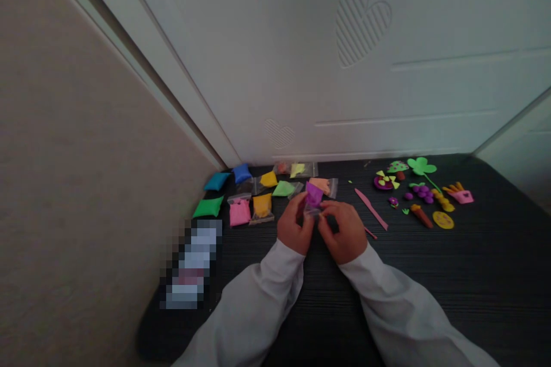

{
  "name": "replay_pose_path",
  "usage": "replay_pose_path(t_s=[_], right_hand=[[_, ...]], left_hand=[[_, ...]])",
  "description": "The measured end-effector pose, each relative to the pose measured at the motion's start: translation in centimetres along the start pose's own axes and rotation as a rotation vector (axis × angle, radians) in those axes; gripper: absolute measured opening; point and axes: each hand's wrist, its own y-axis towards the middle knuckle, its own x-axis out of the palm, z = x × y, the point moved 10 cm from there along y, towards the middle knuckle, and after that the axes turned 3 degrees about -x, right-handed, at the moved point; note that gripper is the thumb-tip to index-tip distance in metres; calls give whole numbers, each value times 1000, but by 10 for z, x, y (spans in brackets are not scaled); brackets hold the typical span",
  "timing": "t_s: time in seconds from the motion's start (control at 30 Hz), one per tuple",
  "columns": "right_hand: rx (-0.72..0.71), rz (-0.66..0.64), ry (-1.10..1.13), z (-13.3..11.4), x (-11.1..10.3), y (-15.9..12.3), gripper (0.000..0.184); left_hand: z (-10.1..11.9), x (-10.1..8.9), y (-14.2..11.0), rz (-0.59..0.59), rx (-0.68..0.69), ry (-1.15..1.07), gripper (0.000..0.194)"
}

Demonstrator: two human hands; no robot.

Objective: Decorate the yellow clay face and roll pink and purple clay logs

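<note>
Between my two hands is a small clear bag of purple modelling clay, raised over the dark table. My left hand grips its left side, fingers closed around the plastic. The fingertips of my right hand pinch the bag's near right edge. Just right of my right hand lie a pink clay knife and a thin pink stick, partly hidden by that hand. A bag of peach clay sits right behind the purple one.
Several clay bags lie to the left, among them pink, orange and green. Finished clay pieces stand at the right: a green flower, purple grapes, a fries box. A blurred-out phone-like object lies front left; a white panel rises behind.
</note>
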Motion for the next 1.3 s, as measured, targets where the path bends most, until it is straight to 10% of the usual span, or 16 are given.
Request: replay_pose_path(t_s=[0.17,0.8,1.0,1.3], right_hand=[[72,-50,7,11,10,-2,34],[416,-40,328,43,16,-11,13],[623,-6,649,65,24,-13,16],[622,-22,825,67,32,-11,20]], left_hand=[[14,-4,-3,20,127,158,33],[36,-1,-3,-31,309,241,38],[-22,4,10,-90,-217,-477,48],[-53,15,13,-135,-530,-695,32]])
